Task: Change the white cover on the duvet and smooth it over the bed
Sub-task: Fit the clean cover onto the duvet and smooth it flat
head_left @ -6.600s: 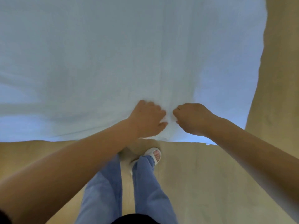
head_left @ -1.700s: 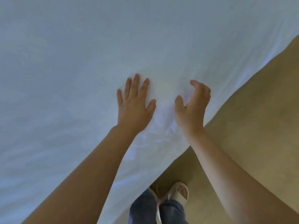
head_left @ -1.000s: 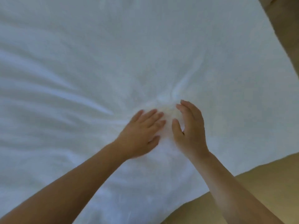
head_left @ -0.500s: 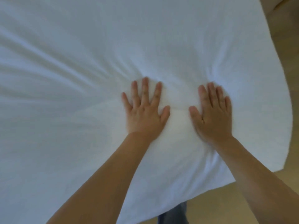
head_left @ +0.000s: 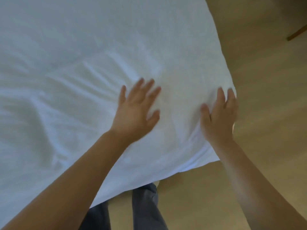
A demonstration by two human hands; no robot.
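White duvet cover [head_left: 83, 63] spread over the bed, its near corner at right above the tan floor [head_left: 265, 97]; left hand [head_left: 135, 113] pressed flat on it, fingers straight and apart; right hand [head_left: 219, 117] flat at the corner's edge, fingers extended, blurred; creases fan leftward; trouser legs [head_left: 146, 208] below.

A bedroom, whether in a home or a guest room cannot be told. A wide white fabric duvet cover [head_left: 83, 72] lies spread over a bed, filling most of the view, its corner ending above a plain tan floor [head_left: 265, 122]. A slanted brown wooden furniture leg [head_left: 297, 33] shows at the upper right edge.
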